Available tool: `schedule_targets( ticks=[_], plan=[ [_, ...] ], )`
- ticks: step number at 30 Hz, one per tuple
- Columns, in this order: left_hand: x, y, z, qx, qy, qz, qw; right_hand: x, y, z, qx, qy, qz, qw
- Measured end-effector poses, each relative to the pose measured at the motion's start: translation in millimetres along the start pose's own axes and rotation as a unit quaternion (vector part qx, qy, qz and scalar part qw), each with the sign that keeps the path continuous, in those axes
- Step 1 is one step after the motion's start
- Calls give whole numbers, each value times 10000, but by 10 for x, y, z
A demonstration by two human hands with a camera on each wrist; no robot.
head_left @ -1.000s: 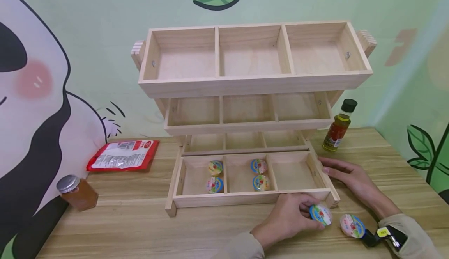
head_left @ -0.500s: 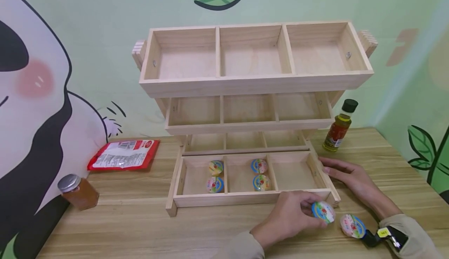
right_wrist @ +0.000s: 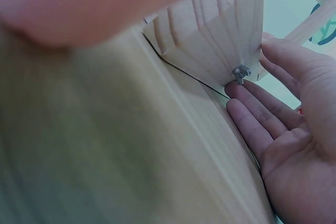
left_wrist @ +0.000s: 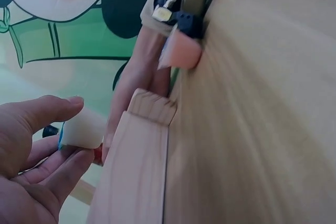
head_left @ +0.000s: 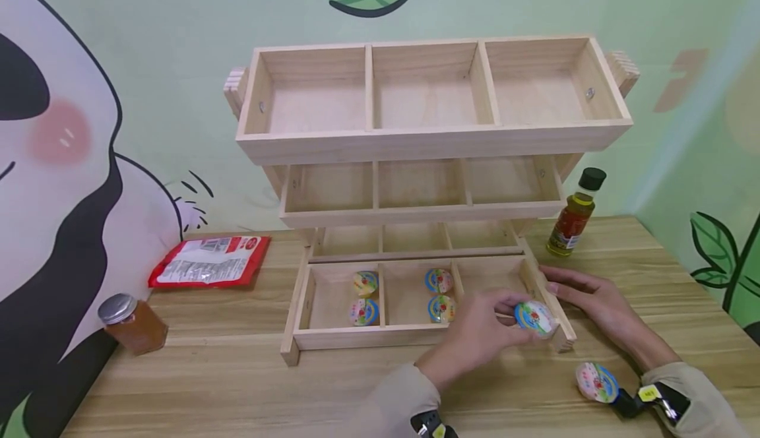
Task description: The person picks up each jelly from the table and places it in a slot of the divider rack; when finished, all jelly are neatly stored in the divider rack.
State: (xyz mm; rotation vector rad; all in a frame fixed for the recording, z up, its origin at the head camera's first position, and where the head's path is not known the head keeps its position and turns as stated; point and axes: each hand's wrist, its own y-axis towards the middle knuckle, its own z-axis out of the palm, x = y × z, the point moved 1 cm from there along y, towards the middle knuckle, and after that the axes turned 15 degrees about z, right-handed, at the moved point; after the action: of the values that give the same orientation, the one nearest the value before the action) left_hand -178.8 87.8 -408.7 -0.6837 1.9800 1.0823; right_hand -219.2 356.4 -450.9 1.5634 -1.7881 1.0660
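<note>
My left hand pinches a jelly cup with a blue-rimmed printed lid, over the front of the bottom tray's right compartment. In the left wrist view the cup's whitish side shows between thumb and fingers. My right hand lies along the right side of the wooden tiered rack, fingers fairly straight; in the right wrist view its fingertips are at the wood near a wing nut. A pink jelly cup sits on the table by the right wrist. Pairs of jelly cups occupy the left and middle compartments.
Higher trays of the rack overhang the bottom one. Behind my right hand stands an oil bottle. Left of the rack are a red and white packet and a tilted-looking amber jar. A painted wall closes the back.
My left hand has carried its jelly cup up and away from me, from in front of the bottom tray to over its right compartment. The right hand has stayed put.
</note>
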Motion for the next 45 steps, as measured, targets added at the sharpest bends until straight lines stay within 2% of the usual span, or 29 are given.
schedule_targets(
  ticks=[3, 8, 16, 20, 32, 38, 45],
  plan=[
    [34, 55, -47, -153, -49, 23, 9999, -18, 7, 5, -17, 35, -23, 10000],
    [107, 129, -84, -291, 120, 25, 9995, -40, 9, 8, -14, 132, -35, 9999],
    [210, 238, -68, -375, 433, -264, 9980, -30, 27, 11, 3, 82, 35, 10000],
    [248, 294, -61, -420, 696, -300, 9962, -21, 23, 7, 97, 183, -22, 9998],
    [297, 399, 12, -466, 1698, -646, 9823, -32, 26, 0, 3, 101, -41, 9999],
    [316, 455, 43, -463, 1803, -861, 9787, -43, 23, 0, -9, 152, -26, 9999],
    [361, 505, 81, -462, 1875, -797, 9779, -43, 25, 8, -54, 214, -68, 9997]
  ],
)
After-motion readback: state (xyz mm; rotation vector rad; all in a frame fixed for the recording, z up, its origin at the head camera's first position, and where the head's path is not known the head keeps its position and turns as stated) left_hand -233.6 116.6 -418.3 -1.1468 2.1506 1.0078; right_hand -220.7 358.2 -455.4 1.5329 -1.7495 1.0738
